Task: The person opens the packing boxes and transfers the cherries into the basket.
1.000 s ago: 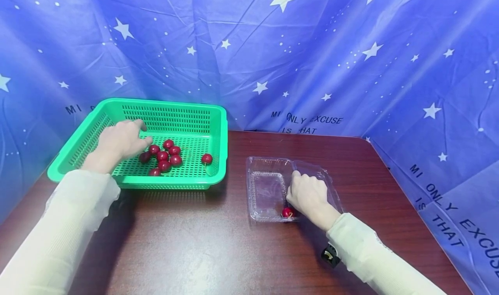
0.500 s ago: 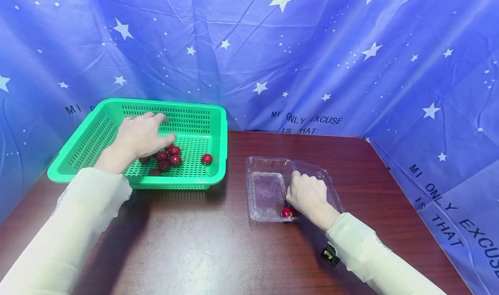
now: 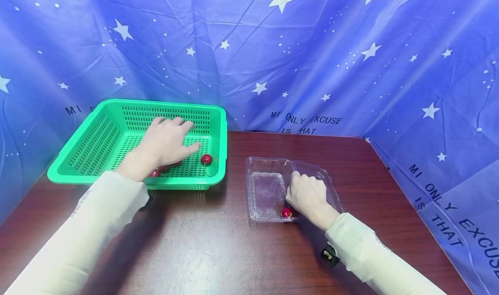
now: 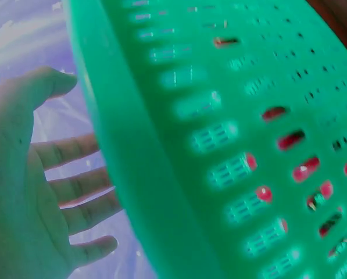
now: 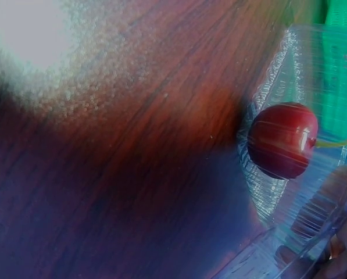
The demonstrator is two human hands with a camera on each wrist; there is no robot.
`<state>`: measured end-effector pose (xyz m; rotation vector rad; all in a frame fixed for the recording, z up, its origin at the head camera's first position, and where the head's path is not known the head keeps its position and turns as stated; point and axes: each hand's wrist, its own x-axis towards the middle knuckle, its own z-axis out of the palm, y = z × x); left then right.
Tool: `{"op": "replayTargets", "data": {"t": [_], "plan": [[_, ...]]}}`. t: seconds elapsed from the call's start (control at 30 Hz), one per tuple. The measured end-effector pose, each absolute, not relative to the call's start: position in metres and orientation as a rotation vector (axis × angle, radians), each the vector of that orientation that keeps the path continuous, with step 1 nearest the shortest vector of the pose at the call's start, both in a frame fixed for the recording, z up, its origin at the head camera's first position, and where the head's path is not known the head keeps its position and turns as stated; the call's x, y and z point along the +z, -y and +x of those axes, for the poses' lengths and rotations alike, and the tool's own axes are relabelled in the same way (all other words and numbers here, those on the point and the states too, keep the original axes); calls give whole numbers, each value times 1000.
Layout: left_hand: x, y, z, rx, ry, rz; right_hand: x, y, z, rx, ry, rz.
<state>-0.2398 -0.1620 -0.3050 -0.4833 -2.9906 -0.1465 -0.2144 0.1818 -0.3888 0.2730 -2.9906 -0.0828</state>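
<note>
My left hand (image 3: 165,141) hovers over the green plastic basket (image 3: 82,178), fingers spread and holding nothing. Beneath it, several dark red cherries (image 3: 155,173) are partly covered, while a lone cherry (image 3: 206,159) lies near the basket's right wall. In the left wrist view the basket's side hides part of the fingertips. My right hand (image 3: 308,196) grips the clear plastic box (image 3: 267,195) where its tray meets the opened lid. Inside the tray's near corner sits one cherry (image 5: 282,140) with a yellowish stem. Curled fingers show through the plastic in the right wrist view.
A dark red-brown wooden table (image 3: 187,243) carries the basket at left and the box at right of centre. Blue starry cloth (image 3: 249,48) hangs behind and on the sides. A small black device (image 3: 330,256) is at the right wrist.
My left hand has moved rightward over the basket from its left part, now covering most of the cherry cluster. The right hand and the box stay where they were.
</note>
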Motion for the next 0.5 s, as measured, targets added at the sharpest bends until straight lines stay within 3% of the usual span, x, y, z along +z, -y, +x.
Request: {"op": "replayTargets", "data": {"t": [0.5], "plan": [[-307, 122, -234, -120, 2850, -710, -389, -181, -214, -83, 2989, 267]]}}
